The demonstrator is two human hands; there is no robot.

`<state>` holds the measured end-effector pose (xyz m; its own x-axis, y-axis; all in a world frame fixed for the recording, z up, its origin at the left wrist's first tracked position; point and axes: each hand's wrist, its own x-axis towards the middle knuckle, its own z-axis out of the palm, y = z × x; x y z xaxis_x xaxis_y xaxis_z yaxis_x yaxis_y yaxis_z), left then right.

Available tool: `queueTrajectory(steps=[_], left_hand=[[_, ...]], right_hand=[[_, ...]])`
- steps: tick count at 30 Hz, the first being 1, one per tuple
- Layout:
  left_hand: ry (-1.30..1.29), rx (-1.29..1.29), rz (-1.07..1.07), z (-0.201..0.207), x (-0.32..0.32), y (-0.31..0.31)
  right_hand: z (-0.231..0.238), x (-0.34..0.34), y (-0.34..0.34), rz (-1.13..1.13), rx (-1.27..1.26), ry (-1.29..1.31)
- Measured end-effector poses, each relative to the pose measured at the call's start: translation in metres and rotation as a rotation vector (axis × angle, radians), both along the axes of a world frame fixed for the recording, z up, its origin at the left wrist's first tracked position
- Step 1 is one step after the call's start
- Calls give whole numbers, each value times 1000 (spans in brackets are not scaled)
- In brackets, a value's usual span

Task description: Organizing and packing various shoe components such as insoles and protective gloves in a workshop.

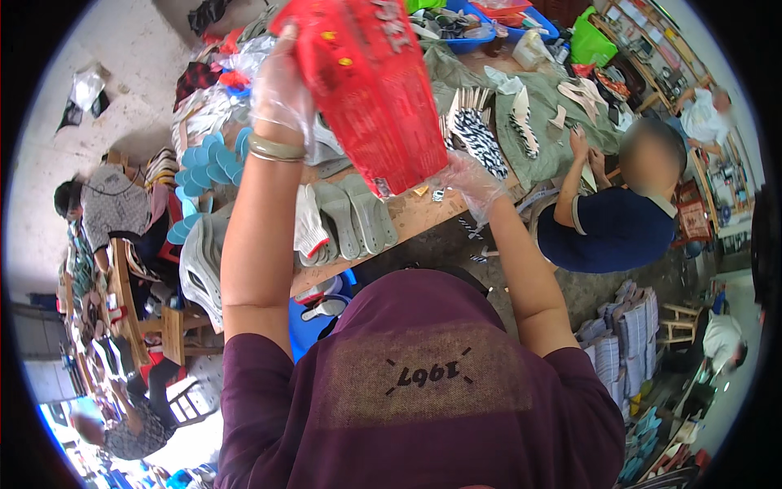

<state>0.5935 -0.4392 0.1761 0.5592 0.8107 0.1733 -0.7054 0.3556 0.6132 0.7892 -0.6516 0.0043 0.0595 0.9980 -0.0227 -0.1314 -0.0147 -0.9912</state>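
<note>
Far left, a co-worker in a patterned shirt (pixel 118 200), bent at another bench. Then blue sole-shaped pieces (pixel 213 163) fanned out, with grey insoles (pixel 199 265) stacked just below. Left hand (pixel 281 85), in a clear plastic glove, bangle (pixel 275 149) at wrist: closed on the left edge of a red bag (pixel 366 98), thumb side showing, other fingers mostly hidden. Bag is tilted, seemingly held up over the near edge of the wooden table (pixel 413 216); its contents cannot be told. Beneath and left of its lower end, more grey insoles and a white knitted item with a red edge (pixel 309 228). Right hand (pixel 475 181), also gloved, pinches the bag's lower right corner. Handling, my judgement: slick film on glossy packaging could slip, so a firm upper grip and a steady lower pinch seem best, bag kept clear of the stacks. Farther right, black-and-white patterned pieces (pixel 478 138) near green cloth (pixel 546 159); then a co-worker in dark blue (pixel 607 232).
</note>
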Motion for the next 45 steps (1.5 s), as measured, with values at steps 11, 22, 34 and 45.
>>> queueTrajectory(steps=[11, 22, 34, 45], left_hand=[[89, -62, 194, -89, -62, 54], [23, -365, 235, -177, -100, 49], [37, -420, 250, -196, -109, 38], [69, -471, 176, -210, -90, 12]], right_hand=[[79, -20, -44, -282, 70, 223], [127, -36, -25, -420, 198, 37], [138, -47, -33, -469, 267, -53], [135, -43, -44, -419, 455, 97]])
